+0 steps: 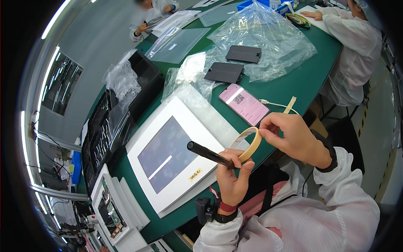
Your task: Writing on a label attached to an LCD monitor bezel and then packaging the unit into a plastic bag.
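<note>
My left hand [233, 185] is closed around a roll of masking tape [254, 148] and a black marker pen [205, 153], which points up and to the left. The fingers of my right hand [291, 136] pinch at the roll's right edge. Behind that hand, a short tape strip [290, 105] sticks up; where its lower end is attached is hidden. Left of my hands, a white-framed display panel [172, 151] lies on a sheet of white foam. A small yellowish label [195, 174] with handwriting is stuck on its frame.
On the green table [289, 90], a phone [243, 104] with a charging cable lies beyond my hands. Two dark flat plates [243, 53] and clear plastic bags [277, 46] are farther back. A black tray [145, 82] and opened panels [111, 206] stand left. Co-workers sit at the far side and right.
</note>
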Demonstrator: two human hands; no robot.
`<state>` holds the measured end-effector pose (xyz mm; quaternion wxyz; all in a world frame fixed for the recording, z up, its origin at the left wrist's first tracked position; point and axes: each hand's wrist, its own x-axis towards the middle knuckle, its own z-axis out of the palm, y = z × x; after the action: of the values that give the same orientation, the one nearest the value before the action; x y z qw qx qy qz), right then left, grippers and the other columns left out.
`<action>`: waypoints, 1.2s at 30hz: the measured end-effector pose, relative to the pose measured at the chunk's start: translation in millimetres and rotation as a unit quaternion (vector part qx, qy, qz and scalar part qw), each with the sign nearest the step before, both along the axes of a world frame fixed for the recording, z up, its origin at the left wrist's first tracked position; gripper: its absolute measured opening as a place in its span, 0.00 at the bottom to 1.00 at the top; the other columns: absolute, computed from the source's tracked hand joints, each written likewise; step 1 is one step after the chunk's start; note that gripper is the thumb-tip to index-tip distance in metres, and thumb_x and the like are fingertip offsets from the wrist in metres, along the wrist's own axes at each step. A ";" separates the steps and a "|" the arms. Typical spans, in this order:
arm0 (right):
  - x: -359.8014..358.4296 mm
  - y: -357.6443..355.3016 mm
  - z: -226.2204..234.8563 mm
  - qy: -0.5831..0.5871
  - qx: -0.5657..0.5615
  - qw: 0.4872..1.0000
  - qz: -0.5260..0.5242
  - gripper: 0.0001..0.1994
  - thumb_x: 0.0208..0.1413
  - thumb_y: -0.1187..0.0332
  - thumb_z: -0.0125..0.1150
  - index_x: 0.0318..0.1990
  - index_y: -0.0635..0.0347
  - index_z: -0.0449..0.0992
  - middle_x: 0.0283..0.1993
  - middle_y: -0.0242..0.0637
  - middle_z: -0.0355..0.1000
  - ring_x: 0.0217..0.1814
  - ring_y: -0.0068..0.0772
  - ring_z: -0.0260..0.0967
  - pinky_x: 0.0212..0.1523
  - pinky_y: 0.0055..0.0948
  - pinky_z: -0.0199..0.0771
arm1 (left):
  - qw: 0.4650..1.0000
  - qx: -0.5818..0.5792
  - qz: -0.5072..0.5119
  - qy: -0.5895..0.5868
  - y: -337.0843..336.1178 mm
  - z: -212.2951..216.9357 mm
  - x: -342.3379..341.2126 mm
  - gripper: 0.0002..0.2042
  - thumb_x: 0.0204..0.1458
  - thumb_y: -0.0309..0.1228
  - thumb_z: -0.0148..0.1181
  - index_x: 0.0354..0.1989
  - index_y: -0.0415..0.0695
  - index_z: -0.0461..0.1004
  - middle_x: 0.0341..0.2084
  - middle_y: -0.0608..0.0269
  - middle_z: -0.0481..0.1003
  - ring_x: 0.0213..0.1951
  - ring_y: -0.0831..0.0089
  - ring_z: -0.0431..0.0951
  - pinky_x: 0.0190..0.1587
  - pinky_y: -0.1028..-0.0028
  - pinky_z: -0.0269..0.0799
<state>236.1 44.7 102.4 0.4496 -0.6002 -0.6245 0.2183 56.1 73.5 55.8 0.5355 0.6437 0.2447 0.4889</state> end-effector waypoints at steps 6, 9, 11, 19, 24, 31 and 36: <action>8.4 6.3 -3.0 -0.009 -0.046 0.997 -0.069 0.06 0.51 0.72 0.55 0.33 0.65 0.69 0.27 0.38 0.70 0.25 0.27 0.68 0.28 0.22 0.67 | 0.990 -0.083 0.018 -0.114 -1.1 5.2 -1.7 0.12 0.52 0.27 0.55 0.28 0.47 0.54 0.23 0.63 0.66 0.26 0.79 0.64 0.29 0.83 0.58; 7.9 5.5 -4.8 0.274 -0.035 0.961 0.016 0.11 0.52 0.69 0.56 0.41 0.64 0.69 0.36 0.36 0.70 0.31 0.23 0.69 0.35 0.21 0.68 | 0.977 -0.128 0.010 -0.171 5.2 9.2 -4.2 0.10 0.54 0.28 0.51 0.28 0.48 0.55 0.20 0.67 0.63 0.24 0.78 0.60 0.31 0.79 0.56; 10.3 4.4 -1.5 0.323 -0.023 0.943 0.082 0.21 0.50 0.65 0.60 0.50 0.63 0.66 0.46 0.37 0.68 0.39 0.25 0.68 0.42 0.23 0.68 | 0.940 -0.222 -0.030 -0.258 9.2 9.0 -8.6 0.07 0.56 0.29 0.49 0.29 0.49 0.57 0.19 0.69 0.61 0.23 0.78 0.58 0.32 0.77 0.54; 11.5 9.7 12.0 0.124 -0.008 0.938 0.323 0.29 0.34 0.63 0.71 0.47 0.65 0.71 0.46 0.37 0.70 0.44 0.24 0.68 0.43 0.23 0.68 | 0.922 -0.295 -0.043 -0.245 13.7 11.6 -11.5 0.06 0.57 0.32 0.47 0.30 0.50 0.58 0.17 0.69 0.60 0.22 0.78 0.55 0.29 0.76 0.51; -4.7 14.5 9.7 0.080 0.012 0.980 0.183 0.09 0.41 0.79 0.63 0.34 0.68 0.76 0.27 0.36 0.75 0.26 0.21 0.72 0.29 0.17 0.71 | 0.914 -0.310 -0.056 -0.255 21.9 4.8 -18.1 0.05 0.57 0.28 0.47 0.32 0.47 0.58 0.23 0.67 0.64 0.26 0.77 0.60 0.33 0.75 0.57; -38.7 14.0 4.7 -0.001 0.076 0.997 0.022 0.04 0.46 0.77 0.61 0.28 0.69 0.73 0.24 0.36 0.73 0.25 0.20 0.70 0.27 0.16 0.69 | 0.985 -0.139 0.079 -0.062 -2.4 12.4 -16.5 0.17 0.44 0.25 0.63 0.31 0.44 0.56 0.42 0.58 0.65 0.42 0.74 0.61 0.50 0.77 0.54; -55.9 17.6 -6.6 -0.007 0.068 0.997 -0.027 0.05 0.50 0.76 0.59 0.28 0.68 0.70 0.23 0.34 0.70 0.24 0.18 0.68 0.26 0.17 0.67 | 0.993 -0.071 0.085 0.033 -13.4 15.5 -6.7 0.14 0.47 0.30 0.59 0.35 0.39 0.60 0.21 0.57 0.66 0.24 0.59 0.69 0.27 0.68 0.63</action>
<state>180.3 62.3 95.8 0.4907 -0.5866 -0.6246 0.1583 49.4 60.0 71.2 0.5282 0.5964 0.3502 0.4926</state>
